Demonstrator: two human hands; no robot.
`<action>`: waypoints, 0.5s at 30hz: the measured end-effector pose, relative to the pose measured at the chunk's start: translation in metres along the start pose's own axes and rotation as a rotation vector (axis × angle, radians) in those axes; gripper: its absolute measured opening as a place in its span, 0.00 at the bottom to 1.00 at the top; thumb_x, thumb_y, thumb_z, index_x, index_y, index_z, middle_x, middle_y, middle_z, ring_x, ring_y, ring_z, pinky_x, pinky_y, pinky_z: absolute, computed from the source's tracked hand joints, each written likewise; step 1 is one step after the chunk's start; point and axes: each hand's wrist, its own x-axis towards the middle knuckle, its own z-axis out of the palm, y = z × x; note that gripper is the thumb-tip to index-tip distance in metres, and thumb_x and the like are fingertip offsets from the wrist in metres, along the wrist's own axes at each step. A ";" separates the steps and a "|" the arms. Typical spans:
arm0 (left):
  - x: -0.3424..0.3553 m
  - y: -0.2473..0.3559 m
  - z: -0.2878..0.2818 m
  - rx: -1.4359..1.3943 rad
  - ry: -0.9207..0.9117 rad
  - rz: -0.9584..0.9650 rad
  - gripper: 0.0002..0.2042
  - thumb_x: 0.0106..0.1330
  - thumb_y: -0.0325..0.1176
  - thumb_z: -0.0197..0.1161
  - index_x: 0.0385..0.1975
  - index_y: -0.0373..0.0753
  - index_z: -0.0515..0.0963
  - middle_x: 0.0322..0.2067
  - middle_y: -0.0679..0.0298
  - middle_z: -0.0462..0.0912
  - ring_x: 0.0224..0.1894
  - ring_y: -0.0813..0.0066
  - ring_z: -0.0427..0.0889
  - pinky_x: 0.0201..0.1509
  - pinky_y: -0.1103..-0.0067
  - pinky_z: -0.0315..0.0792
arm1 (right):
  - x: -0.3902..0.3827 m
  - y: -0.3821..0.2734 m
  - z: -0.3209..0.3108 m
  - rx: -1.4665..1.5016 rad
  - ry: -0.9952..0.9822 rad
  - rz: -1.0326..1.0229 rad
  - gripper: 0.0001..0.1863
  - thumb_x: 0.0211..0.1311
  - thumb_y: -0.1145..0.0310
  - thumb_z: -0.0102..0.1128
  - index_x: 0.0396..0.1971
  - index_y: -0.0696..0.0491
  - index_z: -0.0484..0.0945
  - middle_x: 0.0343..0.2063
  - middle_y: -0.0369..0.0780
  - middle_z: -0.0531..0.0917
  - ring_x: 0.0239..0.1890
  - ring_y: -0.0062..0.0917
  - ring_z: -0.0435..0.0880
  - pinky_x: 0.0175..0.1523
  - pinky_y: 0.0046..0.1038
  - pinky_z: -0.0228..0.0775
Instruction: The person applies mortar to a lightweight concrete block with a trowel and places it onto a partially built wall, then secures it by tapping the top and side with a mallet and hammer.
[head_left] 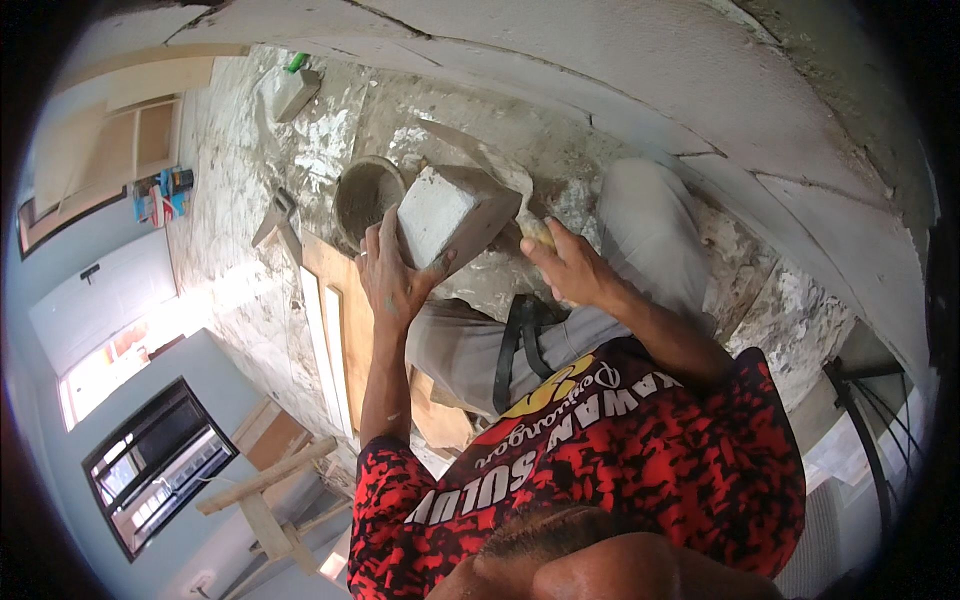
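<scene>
Block (450, 212), a pale masonry piece, sits tilted above the mortar-spattered floor (240, 190), left hand (392, 280) clamped under it for support, right hand (570, 265) closed on a wooden tool handle (537, 232) beside it.

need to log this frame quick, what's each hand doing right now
Left hand: gripping the grey-white block, fingers spread on its side.
Right hand: closed on a wooden tool handle; the tool's head is hidden behind the block.
</scene>
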 end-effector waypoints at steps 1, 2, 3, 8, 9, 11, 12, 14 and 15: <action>0.002 0.000 -0.002 -0.009 0.006 0.004 0.44 0.39 0.51 0.73 0.58 0.37 0.63 0.44 0.54 0.71 0.47 0.55 0.71 0.48 0.64 0.64 | -0.006 0.002 0.004 -0.132 0.085 -0.275 0.36 0.63 0.54 0.52 0.54 0.73 0.57 0.26 0.55 0.79 0.31 0.45 0.82 0.35 0.38 0.72; 0.000 0.000 -0.001 -0.019 0.001 0.002 0.45 0.39 0.51 0.73 0.58 0.37 0.63 0.44 0.54 0.71 0.46 0.55 0.71 0.48 0.64 0.64 | -0.009 0.003 0.010 -0.129 0.131 -0.353 0.35 0.63 0.54 0.51 0.54 0.73 0.57 0.27 0.57 0.79 0.33 0.47 0.81 0.36 0.40 0.72; -0.002 0.001 0.000 -0.012 -0.010 -0.005 0.44 0.38 0.51 0.74 0.58 0.37 0.63 0.44 0.54 0.71 0.46 0.55 0.72 0.48 0.64 0.64 | -0.012 0.004 0.016 -0.130 0.182 -0.431 0.35 0.63 0.53 0.51 0.53 0.73 0.58 0.29 0.59 0.78 0.35 0.50 0.81 0.36 0.41 0.72; 0.000 0.003 0.002 0.014 0.000 -0.006 0.44 0.38 0.48 0.75 0.57 0.37 0.64 0.42 0.55 0.71 0.45 0.56 0.71 0.47 0.65 0.63 | 0.013 0.025 -0.002 0.000 -0.134 0.331 0.29 0.64 0.53 0.50 0.49 0.67 0.62 0.25 0.57 0.78 0.30 0.49 0.81 0.34 0.41 0.71; 0.002 0.004 0.002 -0.010 -0.001 -0.007 0.44 0.38 0.47 0.75 0.57 0.36 0.64 0.42 0.55 0.71 0.45 0.56 0.71 0.47 0.65 0.63 | 0.007 0.006 -0.009 -0.014 -0.142 0.309 0.29 0.64 0.53 0.50 0.49 0.67 0.62 0.25 0.57 0.78 0.30 0.49 0.81 0.34 0.41 0.71; -0.001 0.006 -0.001 -0.059 -0.014 -0.023 0.43 0.38 0.47 0.75 0.56 0.36 0.64 0.42 0.55 0.71 0.45 0.55 0.71 0.46 0.66 0.63 | -0.005 0.010 0.005 -0.215 0.056 -0.234 0.30 0.64 0.53 0.49 0.49 0.67 0.60 0.24 0.57 0.77 0.28 0.48 0.80 0.35 0.41 0.71; -0.004 0.006 0.000 -0.046 -0.001 -0.017 0.43 0.38 0.47 0.75 0.56 0.36 0.65 0.42 0.55 0.71 0.44 0.56 0.71 0.46 0.66 0.63 | -0.016 0.009 0.016 -0.213 0.084 -0.248 0.29 0.64 0.53 0.49 0.49 0.67 0.61 0.23 0.57 0.77 0.28 0.48 0.80 0.35 0.41 0.71; -0.003 0.007 0.003 -0.020 0.036 0.004 0.42 0.38 0.46 0.75 0.56 0.36 0.65 0.42 0.55 0.71 0.44 0.56 0.71 0.46 0.67 0.63 | -0.028 0.001 0.030 -0.211 0.148 -0.286 0.28 0.64 0.53 0.50 0.47 0.66 0.63 0.23 0.57 0.77 0.28 0.47 0.80 0.35 0.40 0.71; -0.002 0.010 0.001 -0.055 0.035 0.007 0.42 0.39 0.47 0.74 0.56 0.36 0.65 0.42 0.55 0.71 0.45 0.55 0.71 0.47 0.66 0.63 | -0.019 0.011 0.029 -0.225 0.061 -0.173 0.27 0.64 0.53 0.49 0.44 0.67 0.64 0.23 0.56 0.77 0.30 0.46 0.81 0.36 0.41 0.71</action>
